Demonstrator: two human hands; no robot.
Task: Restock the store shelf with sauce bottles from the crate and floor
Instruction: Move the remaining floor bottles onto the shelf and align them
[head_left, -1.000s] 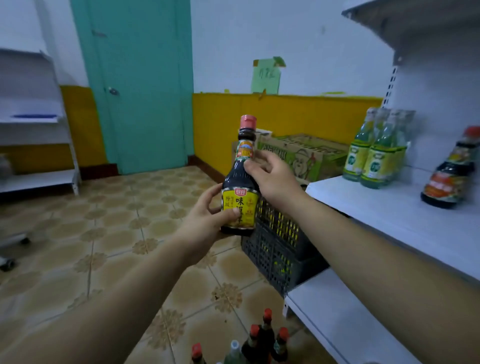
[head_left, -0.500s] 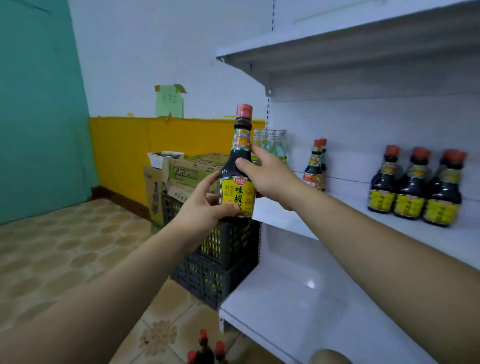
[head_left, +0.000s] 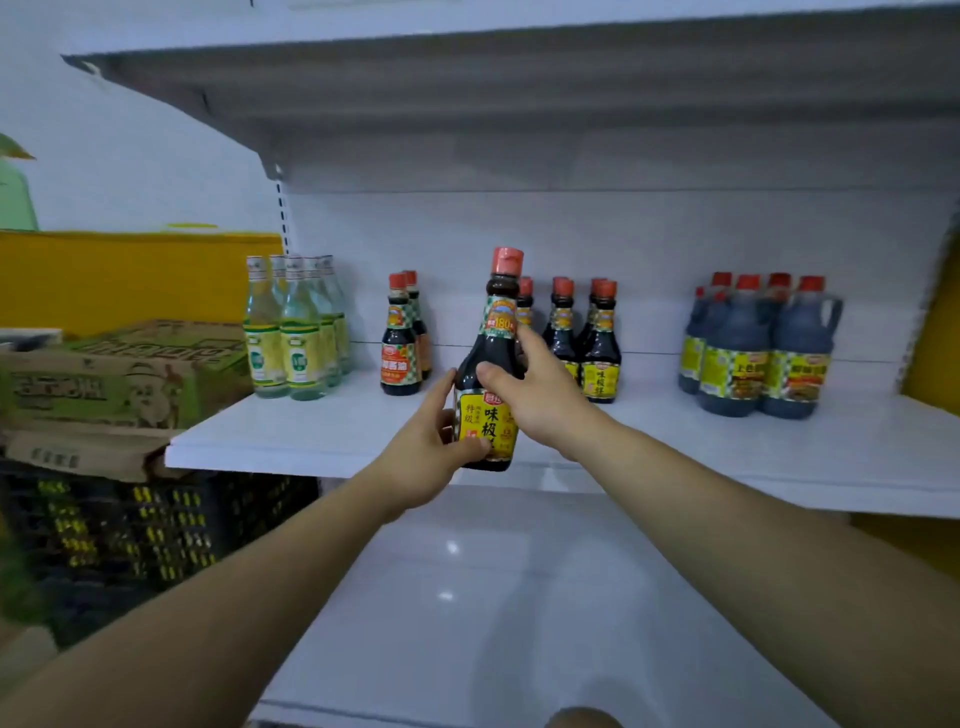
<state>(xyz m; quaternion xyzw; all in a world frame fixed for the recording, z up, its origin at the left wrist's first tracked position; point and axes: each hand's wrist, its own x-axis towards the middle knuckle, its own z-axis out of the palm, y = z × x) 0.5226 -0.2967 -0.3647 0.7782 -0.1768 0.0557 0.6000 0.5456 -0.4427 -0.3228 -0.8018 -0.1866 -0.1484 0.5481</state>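
I hold a dark sauce bottle (head_left: 491, 332) with a red cap and yellow label upright at the front edge of the white middle shelf (head_left: 332, 436). My left hand (head_left: 426, 457) grips its lower body from the left. My right hand (head_left: 540, 395) wraps its shoulder from the right. Behind it on the shelf stand matching yellow-label bottles (head_left: 597, 345) in a small group. The black crate (head_left: 130, 525) sits low at the left.
On the shelf also stand clear green-label bottles (head_left: 291, 332), two red-label sauce bottles (head_left: 402, 338) and large dark jugs (head_left: 753, 348). Green cardboard boxes (head_left: 114, 379) rest on the crate. A white lower shelf (head_left: 467, 597) lies beneath my arms. Another shelf board (head_left: 467, 93) hangs overhead.
My view has swung right from the floor and door to face the shelf. Both hands kept their hold and carried the bottle up to the middle shelf's front edge.
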